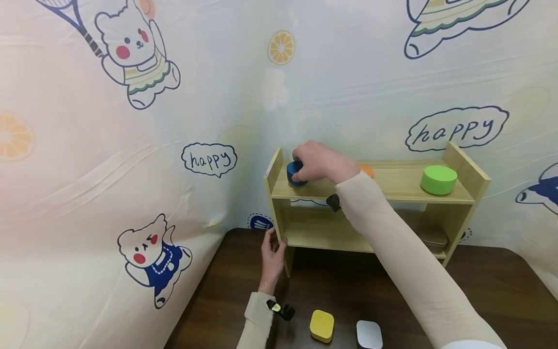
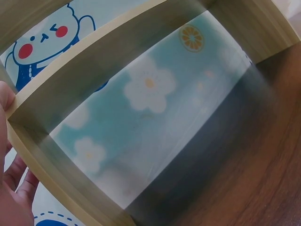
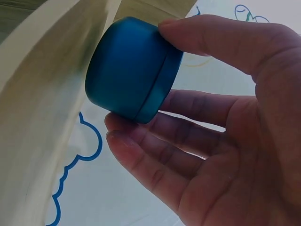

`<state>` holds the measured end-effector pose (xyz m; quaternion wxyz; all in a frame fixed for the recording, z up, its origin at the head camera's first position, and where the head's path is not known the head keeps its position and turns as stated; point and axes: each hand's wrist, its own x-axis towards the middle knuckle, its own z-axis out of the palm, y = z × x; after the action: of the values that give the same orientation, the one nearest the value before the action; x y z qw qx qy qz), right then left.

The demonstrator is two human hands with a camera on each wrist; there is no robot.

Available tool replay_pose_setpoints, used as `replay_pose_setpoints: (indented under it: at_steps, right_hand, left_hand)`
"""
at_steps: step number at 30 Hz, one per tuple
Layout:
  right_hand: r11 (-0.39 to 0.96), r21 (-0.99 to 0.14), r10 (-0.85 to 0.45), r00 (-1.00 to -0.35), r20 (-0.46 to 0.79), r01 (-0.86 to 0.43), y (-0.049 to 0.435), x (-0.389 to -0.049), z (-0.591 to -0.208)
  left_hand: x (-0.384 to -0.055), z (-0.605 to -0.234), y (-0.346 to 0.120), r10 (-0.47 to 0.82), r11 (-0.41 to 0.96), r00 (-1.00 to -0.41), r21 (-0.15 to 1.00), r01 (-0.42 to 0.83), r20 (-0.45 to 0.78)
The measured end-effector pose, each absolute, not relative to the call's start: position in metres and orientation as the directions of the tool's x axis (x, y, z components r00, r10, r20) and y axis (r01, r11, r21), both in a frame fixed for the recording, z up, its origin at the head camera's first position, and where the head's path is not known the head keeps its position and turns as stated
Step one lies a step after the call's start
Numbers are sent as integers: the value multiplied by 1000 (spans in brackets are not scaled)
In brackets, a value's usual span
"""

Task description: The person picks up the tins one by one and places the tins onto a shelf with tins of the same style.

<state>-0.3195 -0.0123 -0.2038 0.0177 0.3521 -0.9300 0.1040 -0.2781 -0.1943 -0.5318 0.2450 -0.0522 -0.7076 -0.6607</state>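
Gripping the left side panel of the wooden shelf [image 1: 396,180]: left hand [image 1: 273,259], thumb at front edge, fingers outside. Blue round container [image 3: 129,70] next, at top board's left end, held between thumb and fingers of right hand [image 1: 322,162]; can't tell if it touches the board. Yellow block [image 1: 322,325] on dark surface [image 1: 501,286]. Orange item [image 1: 367,170] on top board, mostly behind right sleeve [image 1: 392,237]. White block [image 1: 369,334] on surface. Brown item [image 1: 434,237], lower board. Green round block [image 1: 439,180], top board's right end.
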Motion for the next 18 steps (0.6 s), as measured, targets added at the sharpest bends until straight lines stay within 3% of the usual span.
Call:
replay_pose_setpoints:
  at_steps: [18]
  right_hand:
    - [744,-175,-640,-763,94,-645,-11,-312,-204]
  left_hand:
    - [-278,-530,-193,-258,110,-875,912,395,410]
